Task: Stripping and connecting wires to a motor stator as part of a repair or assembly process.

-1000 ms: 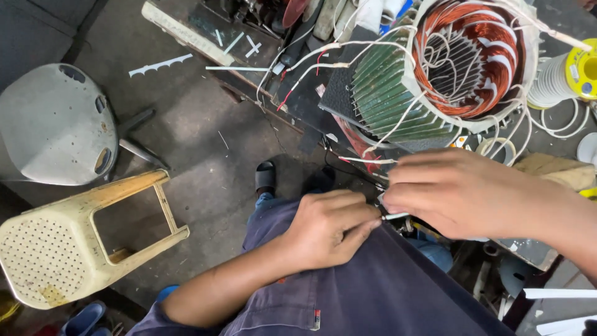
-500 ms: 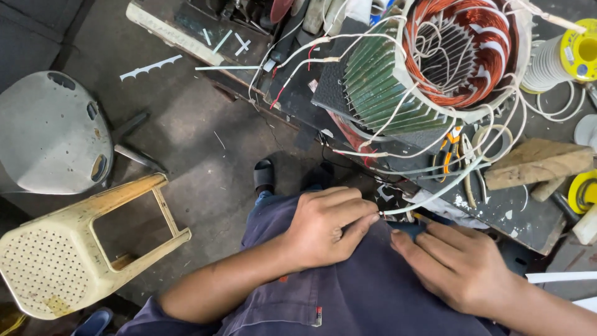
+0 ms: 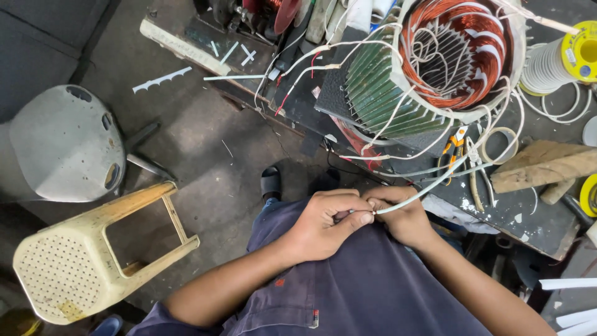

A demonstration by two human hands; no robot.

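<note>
- The left hand (image 3: 323, 225) and right hand (image 3: 398, 214) meet over the lap, fingertips touching.
- Both hands' fingers are pinched together on the end of a thin white wire (image 3: 415, 197), which runs up to the motor (image 3: 457, 56) on the bench (image 3: 528, 214).
- The motor's open shell holds copper coils (image 3: 491, 65), with white wires spilling out.
- Orange-handled pliers (image 3: 456, 142) lie on the bench just below the motor.
- A yellow plastic stool (image 3: 81, 267) lies tipped over on the floor, beside a grey stool (image 3: 62, 143).
</note>
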